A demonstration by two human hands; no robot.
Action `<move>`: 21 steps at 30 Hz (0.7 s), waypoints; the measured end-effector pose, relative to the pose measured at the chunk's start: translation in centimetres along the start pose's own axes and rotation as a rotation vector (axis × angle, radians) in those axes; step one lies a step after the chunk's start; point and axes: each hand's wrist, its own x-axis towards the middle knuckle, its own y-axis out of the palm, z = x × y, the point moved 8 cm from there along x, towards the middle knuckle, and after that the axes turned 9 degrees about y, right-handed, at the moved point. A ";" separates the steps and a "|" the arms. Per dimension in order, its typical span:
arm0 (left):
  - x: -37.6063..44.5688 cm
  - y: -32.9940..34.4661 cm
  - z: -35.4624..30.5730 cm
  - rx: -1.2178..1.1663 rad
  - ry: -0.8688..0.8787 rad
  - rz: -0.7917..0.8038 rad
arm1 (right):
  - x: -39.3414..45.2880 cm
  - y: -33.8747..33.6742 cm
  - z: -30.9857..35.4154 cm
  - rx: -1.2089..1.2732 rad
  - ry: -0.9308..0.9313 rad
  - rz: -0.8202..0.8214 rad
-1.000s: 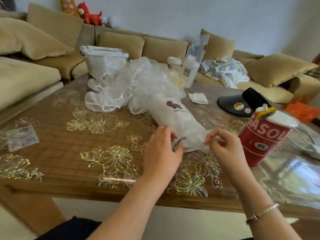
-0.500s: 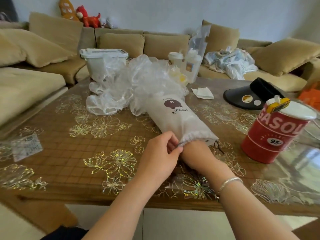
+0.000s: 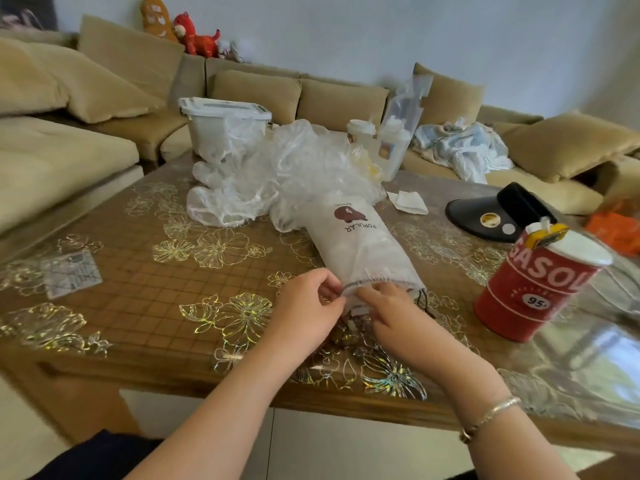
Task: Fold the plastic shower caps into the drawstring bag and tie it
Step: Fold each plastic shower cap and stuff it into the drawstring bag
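A white drawstring bag with a brown bear print lies on the table, its mouth towards me. Behind it sits a heap of clear plastic shower caps, partly spilling from the bag's far end. My left hand pinches the left edge of the bag's mouth. My right hand lies at the mouth with its fingertips tucked under the hem; how far they reach inside is hidden. A dark drawstring trails out at the mouth's right side.
A red tin printed GASOL stands close on the right. A black visor and a folded tissue lie behind it. A white lidded tub and cups stand at the table's far edge, with sofas beyond.
My right hand went from pinching the bag's end to deep inside the mouth, then drew back to the hem. My left hand has kept hold of the mouth's left edge.
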 end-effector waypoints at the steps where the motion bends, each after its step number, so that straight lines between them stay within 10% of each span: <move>1: 0.0 0.0 -0.1 -0.028 0.001 -0.001 | -0.6 -0.8 0.0 0.045 -0.014 -0.045; 8: -0.4 -1.4 0.6 -0.134 -0.035 -0.032 | -3.1 -6.9 0.7 0.327 0.057 -0.486; 21: 1.6 -13.0 7.7 -0.060 -0.156 -0.241 | 7.9 -1.6 10.2 0.311 -0.002 -0.450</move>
